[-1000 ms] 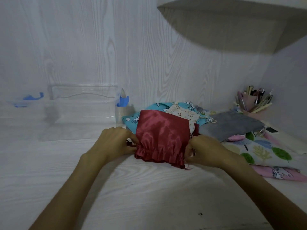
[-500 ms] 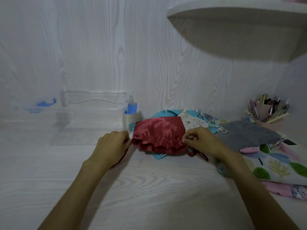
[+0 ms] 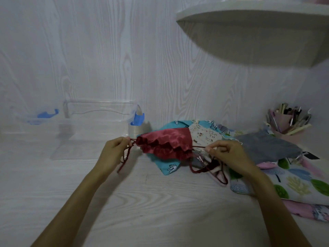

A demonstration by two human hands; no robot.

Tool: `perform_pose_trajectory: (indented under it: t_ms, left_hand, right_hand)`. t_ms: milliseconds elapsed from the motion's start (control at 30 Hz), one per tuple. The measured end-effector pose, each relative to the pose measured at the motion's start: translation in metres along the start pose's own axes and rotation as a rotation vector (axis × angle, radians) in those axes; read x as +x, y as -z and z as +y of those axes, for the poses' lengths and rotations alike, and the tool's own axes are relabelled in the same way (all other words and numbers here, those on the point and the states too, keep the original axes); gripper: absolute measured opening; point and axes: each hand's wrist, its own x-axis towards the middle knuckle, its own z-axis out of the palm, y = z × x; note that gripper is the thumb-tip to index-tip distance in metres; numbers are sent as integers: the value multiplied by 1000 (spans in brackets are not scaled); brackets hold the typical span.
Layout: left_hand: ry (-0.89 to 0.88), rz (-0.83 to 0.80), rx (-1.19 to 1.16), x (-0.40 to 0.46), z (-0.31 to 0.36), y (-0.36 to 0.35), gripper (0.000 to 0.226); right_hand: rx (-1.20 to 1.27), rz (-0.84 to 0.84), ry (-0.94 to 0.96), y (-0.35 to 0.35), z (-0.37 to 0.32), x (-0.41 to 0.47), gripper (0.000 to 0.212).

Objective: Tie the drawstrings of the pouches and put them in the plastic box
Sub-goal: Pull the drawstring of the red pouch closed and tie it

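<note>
Drawstrings of dark red cord run out from both ends of the red satin pouch, which sits bunched up near the middle of the table, its mouth gathered into ruffles. My left hand pinches the cord at the pouch's left end, fingers curled round it, and the loose end trails down past my wrist onto the table. My right hand pinches the other cord between thumb and fingertip just right of the pouch; the rest of that cord loops on the table below my hand, partly hidden under my palm. The red pouch lies on a blue printed pouch, mostly covered, with a cream animal-print pouch behind it. Further right a grey pouch overlaps a leaf-print pouch cut off by the right edge, and a pink one pokes out beneath. The clear plastic box stands near the back left of the table, against the wall, blue latches at its ends; its far left side is hard to make out. A pen cup stands in the back right corner, its contents blurred. A shelf overhead is cropped at the top.
</note>
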Motion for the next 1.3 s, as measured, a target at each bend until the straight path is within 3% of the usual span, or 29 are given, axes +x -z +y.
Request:
perform_pose_trajectory:
  t_ms: [133, 267, 333, 500, 633, 733, 800, 867, 933, 1033, 1100, 1167, 1233, 1300]
  left_hand:
    - [59, -25, -57, 1, -3, -2, 35]
    - [100, -46, -84, 1, -3, -3, 36]
    - [116, -65, -62, 1, -2, -3, 38]
    - [152, -131, 23, -2, 1, 2, 36]
    - [218, -154, 43, -1, 6, 11, 42]
    - [283, -243, 58, 0, 8, 24, 63]
    - [314, -266, 134, -2, 9, 29, 57]
    - [262, -236, 311, -2, 7, 36, 37]
    - [94, -129, 525, 2, 2, 44, 22]
    - [-171, 97, 562, 4, 5, 49, 11]
    - [-228, -88, 494, 1, 8, 42, 11]
    - [-169, -346, 647, -4, 6, 29, 12]
    - [-179, -392, 920, -8, 0, 17, 22]
    - [-211, -338, 1036, -8, -4, 9, 33]
  right_hand:
    - [48, -64, -94, -1, -1, -6, 11]
    - [-6, -202, -146, -10, -10, -12, 35]
    - [-59, -258, -113, -22, -10, -14, 31]
    - [-352, -210, 68, -38, -1, -5, 10]
    - [-50, -209, -22, -27, -4, -9, 14]
    - [165, -255, -161, -27, -5, -3, 36]
    - [285, -283, -192, -30, -2, 3, 40]
    - [361, -291, -196, -32, -1, 5, 40]
    - [347, -291, -196, -32, -2, 5, 38]
    - [302, -291, -183, -33, -4, 4, 38]
    - [324, -283, -188, -33, -6, 4, 38]
    - [333, -274, -192, -34, -7, 4, 38]
    - [332, -275, -193, -34, -7, 4, 38]
    - [333, -275, -195, -34, -6, 4, 38]
